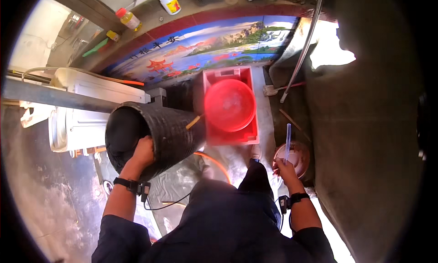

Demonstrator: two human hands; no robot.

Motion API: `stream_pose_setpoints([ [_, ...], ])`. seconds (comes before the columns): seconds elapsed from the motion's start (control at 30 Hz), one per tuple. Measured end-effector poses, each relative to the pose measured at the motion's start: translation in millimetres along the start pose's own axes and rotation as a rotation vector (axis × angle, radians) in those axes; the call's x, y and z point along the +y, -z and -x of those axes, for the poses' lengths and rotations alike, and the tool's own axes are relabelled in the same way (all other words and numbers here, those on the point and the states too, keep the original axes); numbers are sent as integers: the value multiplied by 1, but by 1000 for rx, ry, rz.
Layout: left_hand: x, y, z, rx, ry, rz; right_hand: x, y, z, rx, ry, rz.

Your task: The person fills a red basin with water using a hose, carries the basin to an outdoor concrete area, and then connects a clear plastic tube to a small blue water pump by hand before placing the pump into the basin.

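My left hand (145,149) is closed on the rim of a tall black barrel (175,130), which has a ribbed wall. Its mouth faces up toward me, and the inside is too dark to make out. In my right hand (285,168) is a thin, clear bluish tube (288,139), pinched near its lower end and pointing away from me. Just beyond that hand is a round pinkish basin (300,156), partly hidden by it. Between my two hands, farther off, a red basin (230,104) rests on a red crate (255,137).
A white appliance (98,96) stands left of the barrel, with a metal bar (59,97) across it. An orange hose (216,162) curves over the floor. Bottles (170,2) line the ledge above a tiled landscape mural (214,48). A metal pole (306,46) leans at the right.
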State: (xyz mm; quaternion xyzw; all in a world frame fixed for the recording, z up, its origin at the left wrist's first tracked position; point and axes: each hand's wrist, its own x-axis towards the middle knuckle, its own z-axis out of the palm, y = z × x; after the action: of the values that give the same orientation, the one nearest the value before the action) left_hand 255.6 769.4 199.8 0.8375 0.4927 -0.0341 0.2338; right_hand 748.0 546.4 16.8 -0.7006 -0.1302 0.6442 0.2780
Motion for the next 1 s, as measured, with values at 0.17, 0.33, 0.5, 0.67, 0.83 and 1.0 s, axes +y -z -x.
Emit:
stream_pose_setpoints([
  [0.17, 18, 20, -11, -96, 228, 102, -23, 23, -65, -91, -9, -27],
  [0.33, 61, 22, -16, 705, 532, 24, -47, 20, -104, -96, -58, 17],
  [0.5, 148, -81, -38, 329, 521, 578, -28, 20, -177, -36, -15, 98],
  [0.67, 94, -265, -86, -40, 842, 943, -57, -14, -237, 37, -60, 129],
  [0.83, 24, -372, -159, 103, 1152, 1304, -60, -37, -327, 87, 49, 142],
  [1.0, -14, -435, -217, 215, 1319, 1205, -45, -47, -420, 119, 192, 345],
])
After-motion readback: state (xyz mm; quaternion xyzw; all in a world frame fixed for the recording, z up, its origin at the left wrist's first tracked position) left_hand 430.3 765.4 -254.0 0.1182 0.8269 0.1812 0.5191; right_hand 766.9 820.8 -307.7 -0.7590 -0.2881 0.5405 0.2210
